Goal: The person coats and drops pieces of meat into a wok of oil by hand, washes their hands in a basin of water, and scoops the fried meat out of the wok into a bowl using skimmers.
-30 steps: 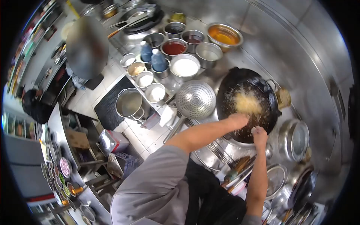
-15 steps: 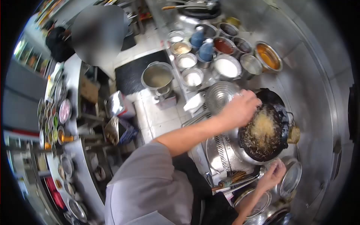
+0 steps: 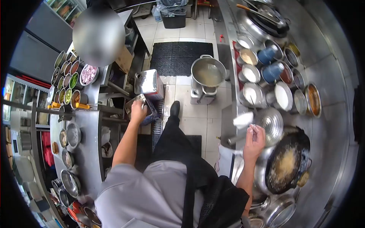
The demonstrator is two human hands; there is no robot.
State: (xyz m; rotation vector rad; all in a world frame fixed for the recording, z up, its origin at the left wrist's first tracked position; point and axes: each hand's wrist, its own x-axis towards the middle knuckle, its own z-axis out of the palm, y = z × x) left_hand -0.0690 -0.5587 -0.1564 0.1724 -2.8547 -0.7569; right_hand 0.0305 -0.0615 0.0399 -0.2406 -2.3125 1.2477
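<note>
My left hand is down over an open bin on the floor at left. Its fingers are closed, and what they hold, if anything, I cannot make out. My right hand is raised by the stove edge, its whitish-smeared fingers curled together, their contents unclear. Just beyond it are a white, cloth-like piece and a perforated metal skimmer. To its right, a black wok holds bubbling oil with a pale golden mass frying in it.
Metal pots of sauces and powders, including a white one, crowd the counter with blue bottles. A large pot stands low in the aisle near a metal tin. The left worktable carries bowls; another person stands beyond.
My left hand has swung from above the wok to the bin at left. My right hand has moved from beside the wok's near side to near the skimmer. The view has turned left.
</note>
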